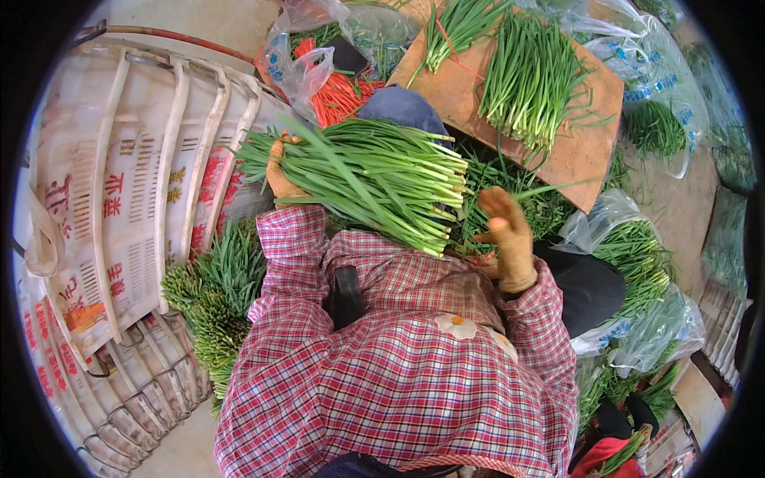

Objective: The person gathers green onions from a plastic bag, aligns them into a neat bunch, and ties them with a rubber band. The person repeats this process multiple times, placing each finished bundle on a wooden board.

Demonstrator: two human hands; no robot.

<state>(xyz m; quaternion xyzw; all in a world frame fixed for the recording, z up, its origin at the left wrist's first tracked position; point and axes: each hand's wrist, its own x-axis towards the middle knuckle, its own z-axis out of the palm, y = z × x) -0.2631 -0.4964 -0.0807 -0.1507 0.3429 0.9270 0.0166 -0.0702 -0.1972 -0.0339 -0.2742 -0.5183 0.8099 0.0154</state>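
Note:
A thick bunch of garlic chives (370, 173) lies across my lap, its pale cut stem ends pointing right. Around its leafy left part is my left hand (284, 176), with the fingers curled over the top. My right hand (508, 239), slightly blurred, is raised just right of the stem ends with its fingers apart. A single loose leaf (550, 189) shows beside those fingertips; whether it touches them cannot be told. Under and behind the bunch, loose chive leaves (520, 209) are heaped between my knees.
A wooden board (588, 137) ahead bears a chive bundle (532, 83) and another with a red tie (454, 57). Red ties (334, 98) lie by a plastic bag. White crates (143, 149) and stacked chives (221, 299) stand left. Bagged chives (633, 257) and another person's hand (644, 433) are right.

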